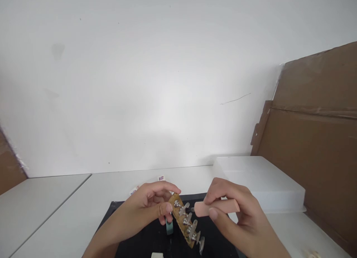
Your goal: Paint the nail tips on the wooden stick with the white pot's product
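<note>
Overhead and behind, mostly bare white wall (156, 83), with large brown cardboard sheets (318, 139) leaning at the far right. Below that, a pale grey tabletop (55, 209), carrying a flat translucent white plastic box (259, 180) at the right and a black mat (150, 239) in the near middle. Over the mat, left hand (147, 207) closed around the far end of a narrow tan wooden strip fitted with a row of silvery metal tuning pegs (185, 220), thumb and fingers pinching it from the left. Long axis of that strip slanting from far left to near right, peg buttons sticking out toward the right. Right hand (237, 213) wrapped around a pinkish cylindrical tool handle (217, 207), held roughly level and pointing leftward, its dark tip just beside the second peg from the far end; touching or not, cannot tell. Right hand the nearer of the two to the pegs' buttons. Under the strip, a small teal object (169, 226), partly hidden. At the far edge of the mat, small white packets (161, 178), too small to read.
</note>
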`<state>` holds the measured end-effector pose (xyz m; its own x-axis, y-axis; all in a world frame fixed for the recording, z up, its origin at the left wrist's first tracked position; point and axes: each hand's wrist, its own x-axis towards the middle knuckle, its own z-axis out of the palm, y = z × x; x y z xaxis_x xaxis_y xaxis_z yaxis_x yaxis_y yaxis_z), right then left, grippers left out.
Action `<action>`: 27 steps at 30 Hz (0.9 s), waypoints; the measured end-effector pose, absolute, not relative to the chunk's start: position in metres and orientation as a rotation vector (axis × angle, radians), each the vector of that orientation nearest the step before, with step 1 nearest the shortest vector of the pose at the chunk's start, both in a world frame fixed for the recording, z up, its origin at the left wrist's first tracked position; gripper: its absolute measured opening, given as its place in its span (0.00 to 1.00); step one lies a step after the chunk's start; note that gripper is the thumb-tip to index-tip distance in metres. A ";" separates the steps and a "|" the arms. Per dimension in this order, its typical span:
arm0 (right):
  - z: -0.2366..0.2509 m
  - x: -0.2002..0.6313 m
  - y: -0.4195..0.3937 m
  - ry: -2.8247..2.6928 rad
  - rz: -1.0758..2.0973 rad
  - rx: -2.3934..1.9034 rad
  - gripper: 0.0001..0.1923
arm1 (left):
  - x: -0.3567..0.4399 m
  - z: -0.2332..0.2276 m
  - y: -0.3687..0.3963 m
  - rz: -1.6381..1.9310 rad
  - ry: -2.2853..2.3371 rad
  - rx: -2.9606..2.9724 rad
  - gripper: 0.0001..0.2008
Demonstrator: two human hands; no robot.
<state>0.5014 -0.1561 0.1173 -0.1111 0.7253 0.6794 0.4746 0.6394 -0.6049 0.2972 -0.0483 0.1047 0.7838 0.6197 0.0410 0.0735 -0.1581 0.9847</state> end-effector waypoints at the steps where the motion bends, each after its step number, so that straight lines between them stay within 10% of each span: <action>1: 0.117 0.500 -0.156 -1.765 0.302 -0.963 0.06 | 0.298 0.105 -0.048 0.519 0.546 1.685 0.13; 27: 0.118 0.504 -0.153 -1.737 0.314 -1.111 0.07 | 0.296 0.104 -0.049 0.504 0.643 1.744 0.13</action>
<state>0.5038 -0.1534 0.1182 -0.0695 0.7932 0.6050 0.5309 0.5429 -0.6507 0.2964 -0.0490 0.1041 0.7574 0.6529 0.0062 0.1623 -0.1975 0.9668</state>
